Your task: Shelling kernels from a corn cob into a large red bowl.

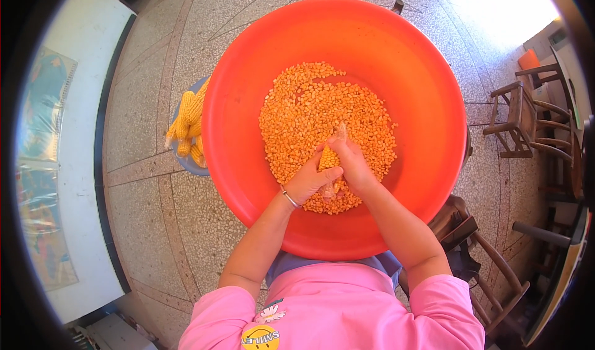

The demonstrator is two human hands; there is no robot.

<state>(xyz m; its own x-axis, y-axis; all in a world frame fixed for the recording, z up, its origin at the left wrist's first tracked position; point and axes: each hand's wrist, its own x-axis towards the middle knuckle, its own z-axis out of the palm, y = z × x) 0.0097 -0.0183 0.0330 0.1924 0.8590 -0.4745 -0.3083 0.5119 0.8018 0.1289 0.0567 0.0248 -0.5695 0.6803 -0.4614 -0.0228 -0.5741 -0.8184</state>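
A large round orange-red tub [415,71] stands in front of me, with a wide layer of loose corn kernels [310,114] spread over its bottom. Low over the kernels, both my hands close around a partly stripped corn cob [328,158]. My left hand [308,180], a bracelet at its wrist, grips it from the left. Pressed against its other side is my right hand [352,164]. Yellow kernels show between the hands, and pale bare cob shows above and below them. Whether this is one cob or two pressed together, I cannot tell.
Left of the tub, partly behind its rim, a blue-grey basin [187,163] holds several yellow corn ears [186,115]. Wooden chairs [519,115] stand at the right, another chair [496,282] nearer. A white wall [87,102] runs along the left of the speckled floor [139,210].
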